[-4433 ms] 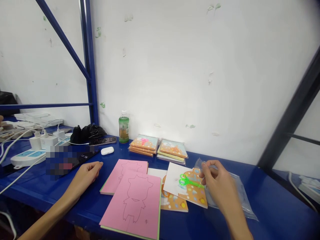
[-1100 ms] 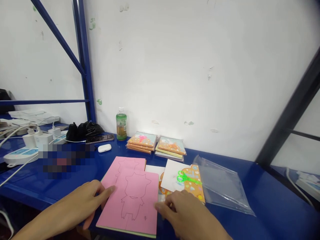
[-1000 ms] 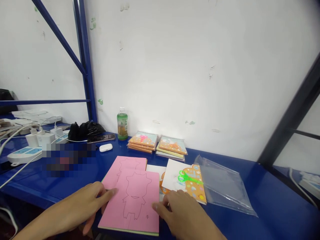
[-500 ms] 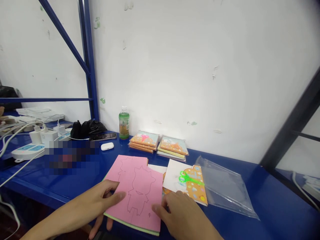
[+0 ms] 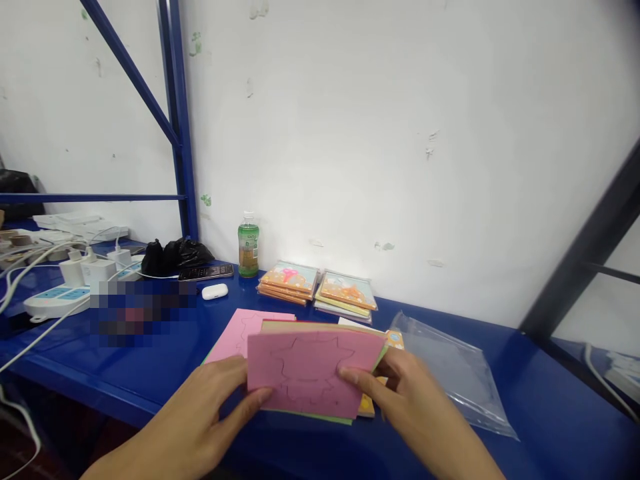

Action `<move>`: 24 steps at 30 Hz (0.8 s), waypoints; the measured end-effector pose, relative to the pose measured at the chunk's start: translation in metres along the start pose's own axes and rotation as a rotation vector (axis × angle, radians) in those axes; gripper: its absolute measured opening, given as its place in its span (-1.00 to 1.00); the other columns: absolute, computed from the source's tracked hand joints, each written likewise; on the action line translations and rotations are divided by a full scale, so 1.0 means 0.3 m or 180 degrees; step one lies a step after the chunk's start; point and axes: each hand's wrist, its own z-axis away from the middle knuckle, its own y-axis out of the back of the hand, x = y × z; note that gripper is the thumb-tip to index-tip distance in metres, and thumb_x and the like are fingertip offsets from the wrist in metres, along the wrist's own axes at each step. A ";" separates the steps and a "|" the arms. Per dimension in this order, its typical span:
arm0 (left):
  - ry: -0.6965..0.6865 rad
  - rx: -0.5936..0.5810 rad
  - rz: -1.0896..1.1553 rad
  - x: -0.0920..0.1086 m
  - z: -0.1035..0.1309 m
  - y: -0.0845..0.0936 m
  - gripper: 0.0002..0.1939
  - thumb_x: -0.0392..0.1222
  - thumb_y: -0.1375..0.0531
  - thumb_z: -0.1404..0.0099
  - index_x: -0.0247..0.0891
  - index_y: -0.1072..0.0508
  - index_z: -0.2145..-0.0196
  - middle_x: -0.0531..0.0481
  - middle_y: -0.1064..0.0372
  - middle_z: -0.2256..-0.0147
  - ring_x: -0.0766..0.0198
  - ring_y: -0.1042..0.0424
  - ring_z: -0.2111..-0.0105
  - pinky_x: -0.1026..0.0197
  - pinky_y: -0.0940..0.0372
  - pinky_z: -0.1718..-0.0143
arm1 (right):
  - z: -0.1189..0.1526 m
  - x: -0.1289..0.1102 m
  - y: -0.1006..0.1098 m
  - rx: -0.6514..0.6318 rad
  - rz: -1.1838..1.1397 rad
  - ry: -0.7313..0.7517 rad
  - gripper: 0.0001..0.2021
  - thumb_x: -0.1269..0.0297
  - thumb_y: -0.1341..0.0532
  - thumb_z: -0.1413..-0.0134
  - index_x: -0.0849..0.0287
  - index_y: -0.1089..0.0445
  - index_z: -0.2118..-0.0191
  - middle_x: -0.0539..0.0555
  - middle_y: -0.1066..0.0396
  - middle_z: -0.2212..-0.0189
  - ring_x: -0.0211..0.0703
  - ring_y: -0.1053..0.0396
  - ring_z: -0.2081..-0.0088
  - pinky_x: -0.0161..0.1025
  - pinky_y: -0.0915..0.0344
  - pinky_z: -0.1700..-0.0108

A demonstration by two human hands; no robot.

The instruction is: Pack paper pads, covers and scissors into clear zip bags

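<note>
A stack of coloured paper (image 5: 310,373) is held up and tilted between both hands; its pink front sheet bears a pencil-drawn figure, and red, tan and green edges show behind. My left hand (image 5: 220,400) grips its left edge, thumb in front. On the right side my right hand (image 5: 400,387) pinches it, thumb on the pink face. Behind my left hand, more pink paper (image 5: 235,330) with a drawn outline lies on the table. An orange patterned card (image 5: 395,339) is mostly covered by the raised stack.
A clear plastic bag (image 5: 455,373) lies at right on the blue table (image 5: 545,400). Wrapped packs (image 5: 290,279) sit in two piles by the wall, near a green bottle (image 5: 249,247). Farther left are a white earbud case (image 5: 215,291), a phone (image 5: 206,273) and a power strip (image 5: 57,303) with cables.
The front stack of pink-topped paper has been lifted off the table and tilted up between both hands. It now covers the green scissors. The other pink paper stays down.
</note>
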 end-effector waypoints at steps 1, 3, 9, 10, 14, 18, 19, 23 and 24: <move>-0.0134 0.0048 -0.0040 -0.003 0.002 -0.014 -0.68 0.03 -0.23 -0.37 0.10 -0.57 -0.06 -0.01 -0.56 -0.06 -0.12 -0.45 -0.08 0.06 -0.25 -0.19 | 0.003 0.003 0.003 0.0022 0.0094 -0.0016 -0.73 0.04 -0.29 -0.16 0.11 -0.63 0.25 0.06 -0.62 0.35 -0.05 -0.52 0.33 -0.28 -0.39 0.34; -0.0116 0.0179 0.0180 -0.008 0.008 -0.050 -0.55 0.03 -0.25 -0.35 0.12 -0.48 -0.18 -0.01 -0.43 -0.22 -0.17 -0.33 -0.22 -0.04 -0.14 -0.32 | 0.008 0.009 0.002 0.0059 0.0215 -0.0078 -0.75 0.06 -0.31 -0.13 0.14 -0.61 0.36 0.06 -0.59 0.43 -0.05 -0.50 0.37 -0.28 -0.38 0.36; 0.0726 0.0348 0.2129 0.028 0.010 -0.192 -0.35 0.19 -0.28 -0.29 0.02 -0.35 -0.27 -0.11 -0.39 -0.26 -0.19 -0.32 -0.25 -0.12 -0.29 -0.25 | 0.027 -0.012 -0.006 -0.0221 0.0160 -0.0083 -0.73 0.22 -0.34 -0.06 0.05 -0.60 0.09 0.09 -0.61 0.11 0.01 -0.52 0.08 -0.22 -0.43 0.08; 0.0774 0.0417 0.2375 0.039 0.008 -0.207 -0.35 0.19 -0.30 -0.27 0.00 -0.36 -0.26 -0.11 -0.41 -0.24 -0.19 -0.35 -0.24 -0.10 -0.31 -0.24 | 0.032 -0.009 0.006 -0.0290 0.0187 -0.0097 -0.70 0.23 -0.35 -0.03 0.03 -0.58 0.07 0.08 -0.61 0.10 0.01 -0.52 0.07 -0.22 -0.42 0.05; 0.0890 0.0508 0.2713 0.060 -0.001 -0.229 -0.50 0.18 -0.33 -0.25 -0.05 -0.49 -0.07 -0.11 -0.51 -0.15 -0.15 -0.45 -0.15 -0.06 -0.38 -0.18 | 0.048 0.074 0.109 -0.0001 0.0397 -0.0345 -0.65 -0.04 -0.24 -0.12 0.05 -0.57 0.10 0.07 -0.62 0.32 -0.01 -0.55 0.27 -0.24 -0.41 0.25; 0.0778 0.0444 0.2744 0.052 -0.003 -0.229 -0.47 0.18 -0.33 -0.25 -0.03 -0.48 -0.11 -0.10 -0.53 -0.13 -0.15 -0.47 -0.15 -0.05 -0.40 -0.17 | 0.042 0.223 0.193 0.0933 0.1187 -0.1141 -0.44 -0.30 -0.08 -0.14 0.07 -0.55 0.44 0.07 -0.53 0.59 -0.03 -0.45 0.61 -0.20 -0.24 0.55; 0.0819 0.0537 0.2796 0.050 -0.004 -0.229 -0.44 0.18 -0.34 -0.24 -0.03 -0.47 -0.14 -0.10 -0.53 -0.14 -0.16 -0.46 -0.15 -0.05 -0.41 -0.16 | 0.039 0.253 0.193 0.1231 0.1420 -0.1161 -0.45 -0.28 -0.08 -0.16 0.06 -0.51 0.51 0.05 -0.47 0.67 -0.02 -0.42 0.64 -0.19 -0.22 0.54; 0.0940 0.0729 0.2993 0.044 -0.016 -0.223 -0.34 0.17 -0.37 -0.22 -0.08 -0.40 -0.20 -0.13 -0.51 -0.16 -0.17 -0.46 -0.16 -0.04 -0.45 -0.11 | 0.022 0.313 0.138 0.1579 0.1916 -0.0944 -0.44 -0.19 -0.09 -0.22 0.03 -0.32 0.68 -0.01 -0.28 0.81 -0.04 -0.33 0.66 -0.18 -0.15 0.50; 0.0930 0.0728 0.3046 0.042 -0.021 -0.218 -0.32 0.15 -0.37 -0.22 -0.10 -0.37 -0.22 -0.15 -0.51 -0.17 -0.17 -0.46 -0.16 -0.04 -0.45 -0.11 | 0.015 0.313 0.124 0.1519 0.1946 -0.0890 -0.45 -0.18 -0.12 -0.20 0.03 -0.29 0.69 -0.01 -0.29 0.80 -0.05 -0.31 0.66 -0.19 -0.12 0.51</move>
